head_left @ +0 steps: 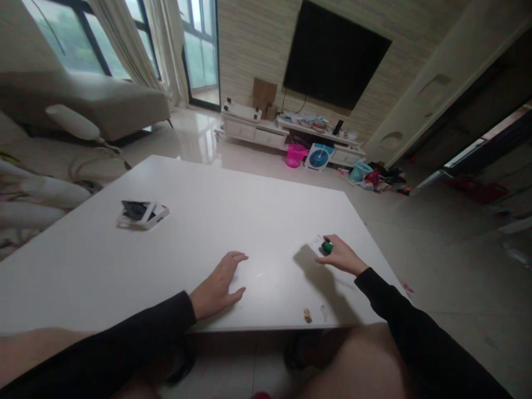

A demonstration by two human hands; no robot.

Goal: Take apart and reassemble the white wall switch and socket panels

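Note:
My right hand [341, 255] grips a small white box [316, 244] near the table's right side, with fingers and thumb at its edges. A dark green rounded thing [327, 247] shows between the box and my palm; its kind is too blurred to make out. Dark shadow falls on the white table [199, 205] below. My left hand [216, 288] rests by the table's front edge, thumb and fingers apart, holding nothing. Farther off on the left lies an open white box [155, 217] with a dark flat thing [135, 209] tilted in it.
Two small stickers, one a yellow figure [307, 316], lie by the front edge. Beyond the table stand a pink basket [295, 156], a blue-and-white fan [319, 157] and a low TV cabinet [270, 137]. A grey couch [103, 102] is at the back left.

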